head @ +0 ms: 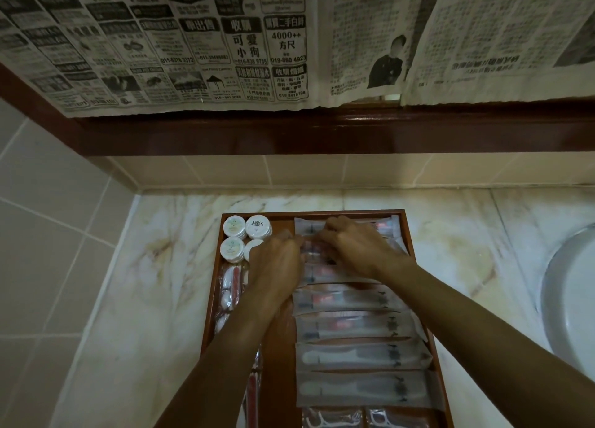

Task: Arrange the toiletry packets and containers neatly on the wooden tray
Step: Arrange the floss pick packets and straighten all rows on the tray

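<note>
Packet (314,245): upper middle of frame, long axis left-right across tray (406,231).
Left hand (277,263): pinches its left end.
Right hand (352,247): your fingers curl on its middle.

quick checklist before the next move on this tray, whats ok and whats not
1. Both hands on the far packets: left hand and right hand meet over them, ok.
2. Exact grip on a packet: blurred, cannot tell.
3. Round containers grouped in the tray's far left corner: ok.
4. Long packets in a column down the right side: near ones roughly parallel, ok.
5. Far packets square: hidden by hands, cannot tell.
6. Tray flat on the counter: ok.
</note>
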